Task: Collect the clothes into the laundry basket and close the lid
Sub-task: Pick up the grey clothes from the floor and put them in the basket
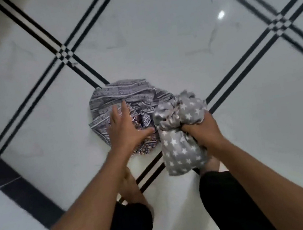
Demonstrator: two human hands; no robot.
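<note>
A crumpled grey patterned garment (122,95) lies on the white tiled floor in front of my feet. My left hand (127,128) is spread flat over its near part, fingers apart, not closed on it. A grey cloth with white stars (179,150) hangs bunched in my right hand (200,129), which is closed around its upper part, just right of the patterned garment. The two cloths touch where they meet. No laundry basket is in view.
The floor (154,35) is glossy white tile with black double lines crossing diagonally. A dark band (4,176) runs along the left. My bare feet and black trouser legs (224,202) stand just behind the clothes.
</note>
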